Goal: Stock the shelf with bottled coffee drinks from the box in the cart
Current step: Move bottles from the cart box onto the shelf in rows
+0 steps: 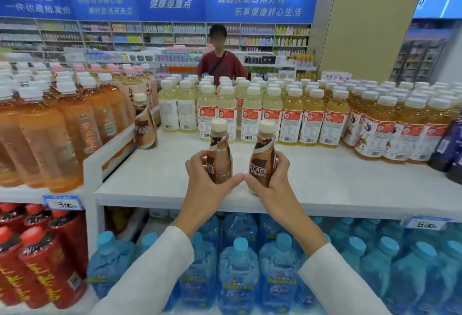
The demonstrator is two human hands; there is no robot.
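One coffee bottle [145,124] stands centre-left on the shelf [325,179]; left hand [207,184] and right hand [270,182] each grasp another bottle, leaving most space unfilled.

View from the 1 camera on my head, wide-angle, facing forward and slightly down across the white shelf [325,184]. My left hand [205,184] and right hand [267,184] sit near the centre, close to the lens, forearms entering from the bottom edge. The shelf's front edge crosses the middle of the frame; the row of water bottles [240,264] beneath fills the lower part. Straight lines bow toward the borders. The far wall shelving [155,34] and blue banner [175,2] appear distant and soft. No 2nd view exists for overlap.
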